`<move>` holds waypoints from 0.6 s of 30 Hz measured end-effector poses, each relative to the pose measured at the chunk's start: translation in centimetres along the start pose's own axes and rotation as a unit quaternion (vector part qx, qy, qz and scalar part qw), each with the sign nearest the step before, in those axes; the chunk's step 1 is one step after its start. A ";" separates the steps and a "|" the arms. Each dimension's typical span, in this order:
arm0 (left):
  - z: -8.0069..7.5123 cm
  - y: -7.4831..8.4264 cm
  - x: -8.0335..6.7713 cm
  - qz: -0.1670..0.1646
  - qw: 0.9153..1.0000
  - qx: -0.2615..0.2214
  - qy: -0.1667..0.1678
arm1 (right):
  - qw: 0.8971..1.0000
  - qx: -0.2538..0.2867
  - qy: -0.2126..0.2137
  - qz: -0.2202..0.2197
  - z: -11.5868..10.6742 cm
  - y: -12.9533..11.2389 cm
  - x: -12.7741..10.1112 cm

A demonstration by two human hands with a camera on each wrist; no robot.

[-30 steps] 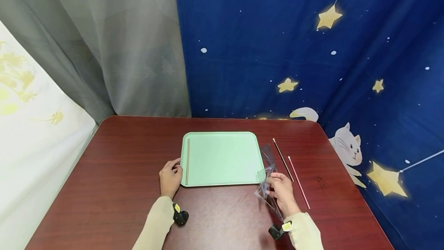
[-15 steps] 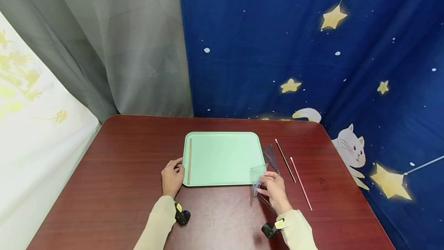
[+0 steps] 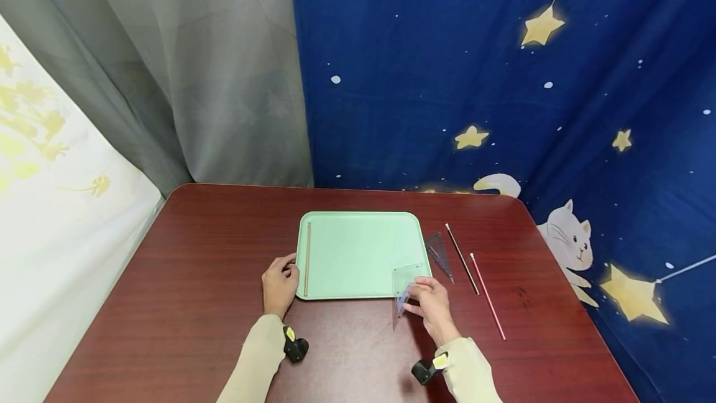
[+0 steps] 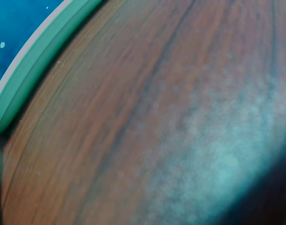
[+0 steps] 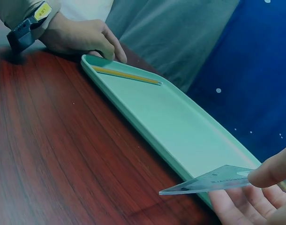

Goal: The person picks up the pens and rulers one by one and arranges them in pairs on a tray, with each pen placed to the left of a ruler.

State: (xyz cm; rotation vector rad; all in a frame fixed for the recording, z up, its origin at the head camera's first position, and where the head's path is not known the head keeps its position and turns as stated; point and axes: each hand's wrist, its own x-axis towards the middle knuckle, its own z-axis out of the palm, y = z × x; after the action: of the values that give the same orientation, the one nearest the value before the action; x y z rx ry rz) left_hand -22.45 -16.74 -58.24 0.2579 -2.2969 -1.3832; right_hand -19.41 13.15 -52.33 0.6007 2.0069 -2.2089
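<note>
My right hand [image 3: 431, 306] pinches a clear set square [image 3: 404, 277] between thumb and fingers. The set square overlaps the near right corner of the mint-green tray [image 3: 358, 254] in the head view. Seen from the right wrist, the clear plate [image 5: 211, 182] lies nearly flat, close over the tray's rim, with printed marks on it. At the tray's left rim, my left hand [image 3: 279, 288] holds the edge with bent fingers. Inside the tray, along its left side, lies a yellowish pencil [image 3: 307, 260]. The left wrist view catches only the tray rim [image 4: 35, 61] and tabletop.
Right of the tray, a dark transparent set square [image 3: 439, 257] lies on the reddish-brown table [image 3: 184, 303]. Beyond it are a black pencil [image 3: 462, 260] and a pinkish-red pencil [image 3: 488, 297]. Grey [image 3: 235, 79] and blue star-patterned curtains [image 3: 403, 79] hang behind.
My right hand has carried the clear set square leftward, further over the tray's near right corner, turning it. The dark set square on the table is now uncovered. My left hand stays at the rim.
</note>
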 end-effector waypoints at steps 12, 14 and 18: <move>0.1 0.0 0.1 0.002 1.000 0.000 0.002 | 1.000 0.009 -0.006 -0.001 1.7 0.1 0.4; 0.2 0.0 0.1 0.005 1.000 0.000 0.004 | 1.000 0.008 -0.007 -0.003 2.0 0.1 0.5; 0.1 0.0 0.0 0.008 1.000 0.000 0.006 | 1.000 0.008 -0.004 -0.003 2.6 0.3 0.7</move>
State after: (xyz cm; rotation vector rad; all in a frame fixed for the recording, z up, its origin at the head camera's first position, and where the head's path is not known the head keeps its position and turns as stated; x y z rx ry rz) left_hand -22.51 -16.65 -58.23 0.2476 -2.2844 -1.3696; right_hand -20.57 10.71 -52.67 0.5869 1.9915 -2.2303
